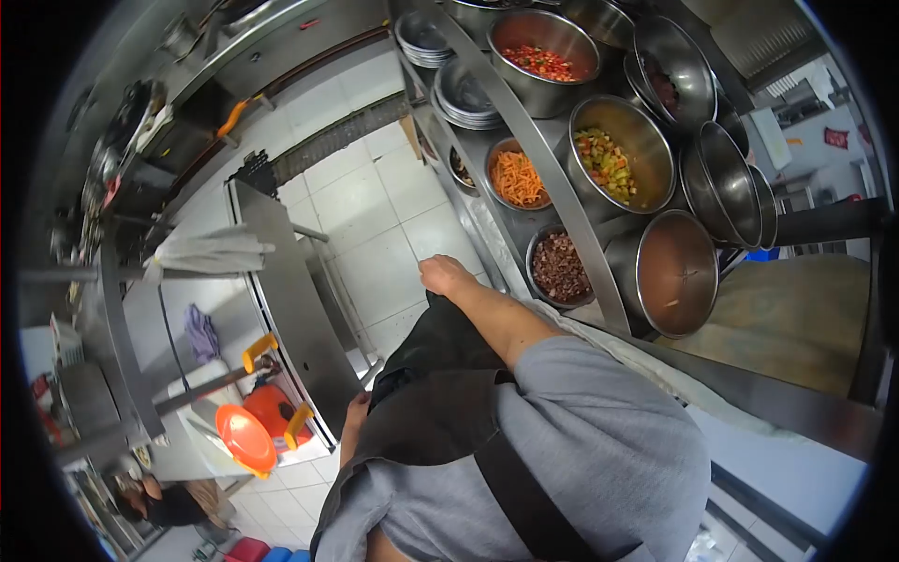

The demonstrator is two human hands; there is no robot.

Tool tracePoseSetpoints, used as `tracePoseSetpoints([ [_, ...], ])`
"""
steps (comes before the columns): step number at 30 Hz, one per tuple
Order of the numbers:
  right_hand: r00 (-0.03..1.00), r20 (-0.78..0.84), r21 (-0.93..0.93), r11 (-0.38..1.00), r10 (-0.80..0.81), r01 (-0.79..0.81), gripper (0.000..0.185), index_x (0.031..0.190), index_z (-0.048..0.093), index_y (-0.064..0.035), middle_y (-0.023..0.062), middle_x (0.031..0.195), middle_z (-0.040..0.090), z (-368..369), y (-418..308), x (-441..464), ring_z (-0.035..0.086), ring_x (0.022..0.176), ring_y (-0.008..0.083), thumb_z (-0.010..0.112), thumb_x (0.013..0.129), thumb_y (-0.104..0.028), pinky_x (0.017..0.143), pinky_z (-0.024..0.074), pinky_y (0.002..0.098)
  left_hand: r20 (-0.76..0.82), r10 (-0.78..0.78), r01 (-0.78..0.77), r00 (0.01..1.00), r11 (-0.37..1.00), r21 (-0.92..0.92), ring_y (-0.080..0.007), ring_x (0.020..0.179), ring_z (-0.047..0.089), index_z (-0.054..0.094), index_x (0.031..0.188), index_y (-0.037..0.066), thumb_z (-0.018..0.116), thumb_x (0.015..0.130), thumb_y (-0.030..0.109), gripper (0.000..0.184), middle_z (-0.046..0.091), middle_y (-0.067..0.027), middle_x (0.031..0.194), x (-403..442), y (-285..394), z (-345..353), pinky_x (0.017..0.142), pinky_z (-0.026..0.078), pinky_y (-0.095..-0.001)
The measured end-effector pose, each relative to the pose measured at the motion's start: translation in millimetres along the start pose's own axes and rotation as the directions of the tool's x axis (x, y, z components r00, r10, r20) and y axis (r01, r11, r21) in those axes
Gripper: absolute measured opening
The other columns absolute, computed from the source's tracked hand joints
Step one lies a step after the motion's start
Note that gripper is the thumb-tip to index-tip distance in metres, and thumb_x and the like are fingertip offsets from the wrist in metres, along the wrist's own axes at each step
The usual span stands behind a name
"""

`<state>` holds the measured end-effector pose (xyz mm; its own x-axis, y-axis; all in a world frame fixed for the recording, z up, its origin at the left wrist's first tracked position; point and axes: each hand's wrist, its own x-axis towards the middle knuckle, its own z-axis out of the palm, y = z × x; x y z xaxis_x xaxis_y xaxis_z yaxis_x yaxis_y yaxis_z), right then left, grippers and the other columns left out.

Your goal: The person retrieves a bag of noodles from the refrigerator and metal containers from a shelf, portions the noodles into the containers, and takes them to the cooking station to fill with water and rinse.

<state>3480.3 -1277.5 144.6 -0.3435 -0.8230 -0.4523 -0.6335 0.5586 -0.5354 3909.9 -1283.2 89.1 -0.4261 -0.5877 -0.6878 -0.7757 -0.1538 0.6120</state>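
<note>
We judge this a step of standing or passing beside the steel rack (602,281); our right hand (448,274) curls nearly closed at the edge of the worn black apron (449,339), grip uncertain, while our left hand (357,410) is half hidden, its state untellable. Reaching the chopped brown food (559,265) at right calls for leaving the apron. We read no writing.

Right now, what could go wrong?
The right arm looks close to the bowl of dark chopped food; swinging outward, it might knock it. That bowl and the shredded orange food are uncovered, so debris could fall in. The left hand seems near the metal counter and could bump its edge.
</note>
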Motion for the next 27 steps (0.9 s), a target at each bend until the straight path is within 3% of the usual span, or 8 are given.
tracePoseSetpoints([
  [5,0.993,-0.021,0.030,0.993,0.114,-0.113,0.024,0.094,0.064,-0.0040,0.0202,0.098,0.063,-18.9,14.3,-20.4,0.059,0.096,0.0370,0.047,0.080,-0.014,0.086,0.0454,0.0452,0.124,-0.100,0.100,0.987,0.995,0.009,-0.0168,0.080,0.060,0.058,0.113,0.003,0.059,0.084,0.012,0.030,0.065,-0.0066,0.093,68.1,79.8,-23.2,0.068,0.049,-0.0289],
  [12,0.967,-0.158,0.077,0.979,0.200,-0.190,0.021,0.091,0.065,-0.0077,0.0179,0.093,0.064,9.9,45.1,-78.5,0.060,0.091,0.0357,0.055,0.080,-0.023,0.082,0.0473,0.0444,0.118,-0.104,0.101,0.988,0.994,0.030,-0.0139,0.071,0.059,0.057,0.113,0.005,0.062,0.081,0.013,0.034,0.064,-0.0051,0.092,168.1,86.8,-73.9,0.056,0.048,-0.0279],
  [15,0.947,-0.224,0.116,0.971,0.230,-0.208,0.021,0.082,0.064,-0.0028,0.0205,0.086,0.063,16.3,44.7,-117.5,0.060,0.086,0.0373,0.055,0.079,-0.021,0.079,0.0471,0.0463,0.170,-0.202,0.227,0.964,0.964,-0.139,-0.0125,0.064,0.057,0.058,0.109,0.007,0.061,0.081,0.012,0.029,0.062,-0.0028,0.082,197.7,72.3,-90.4,0.053,0.047,-0.0288],
  [19,0.962,0.008,0.024,0.962,0.272,-0.273,0.029,0.083,0.067,-0.0029,0.0194,0.087,0.064,28.9,27.4,-125.7,0.061,0.085,0.0365,0.056,0.080,-0.030,0.081,0.0479,0.0453,0.202,-0.229,0.265,0.952,0.948,-0.175,-0.0148,0.066,0.056,0.055,0.104,0.012,0.059,0.083,0.015,0.022,0.059,-0.0014,0.077,203.2,68.3,-95.0,0.055,0.046,-0.0327],
  [22,0.995,-0.082,0.312,0.950,0.058,-0.029,0.037,0.077,0.065,-0.0015,0.0189,0.076,0.063,-26.8,-53.5,-124.2,0.060,0.076,0.0365,0.055,0.083,-0.036,0.072,0.0470,0.0439,0.213,-0.253,0.286,0.944,0.948,-0.140,-0.0138,0.063,0.054,0.056,0.101,0.011,0.058,0.082,0.015,0.019,0.057,-0.0011,0.073,193.7,79.3,-89.8,0.054,0.046,-0.0314],
  [25,0.972,-0.173,0.565,0.792,-0.159,0.231,0.029,0.078,0.063,-0.0018,0.0101,0.060,0.059,-138.1,-165.1,-150.4,0.057,0.056,0.0194,0.060,0.086,-0.029,0.052,0.0434,0.0294,0.223,-0.281,0.309,0.934,0.946,-0.100,-0.0135,0.060,0.054,0.057,0.098,0.010,0.058,0.080,0.014,0.018,0.056,-0.0014,0.070,186.2,82.8,-86.8,0.053,0.045,-0.0288],
  [26,0.878,-0.353,0.629,0.613,-0.324,0.479,0.023,0.076,0.063,-0.0021,0.0056,0.060,0.059,-177.0,-201.7,-171.9,0.056,0.053,0.0178,0.061,0.085,-0.023,0.047,0.0416,0.0288,0.237,-0.286,0.315,0.928,0.945,-0.093,-0.0141,0.062,0.054,0.057,0.097,0.010,0.058,0.080,0.014,0.018,0.056,-0.0017,0.071,186.5,82.4,-86.9,0.054,0.046,-0.0288],
  [27,0.575,-0.555,0.343,0.464,-0.602,0.817,0.020,0.079,0.065,-0.0013,0.0044,0.064,0.059,-211.6,-224.0,-182.8,0.054,0.052,0.0181,0.059,0.086,-0.019,0.047,0.0420,0.0315,0.289,-0.253,0.295,0.923,0.949,-0.112,-0.0147,0.065,0.055,0.057,0.099,0.010,0.060,0.079,0.015,0.021,0.057,-0.0018,0.074,220.5,35.8,-81.3,0.055,0.046,-0.0294],
])
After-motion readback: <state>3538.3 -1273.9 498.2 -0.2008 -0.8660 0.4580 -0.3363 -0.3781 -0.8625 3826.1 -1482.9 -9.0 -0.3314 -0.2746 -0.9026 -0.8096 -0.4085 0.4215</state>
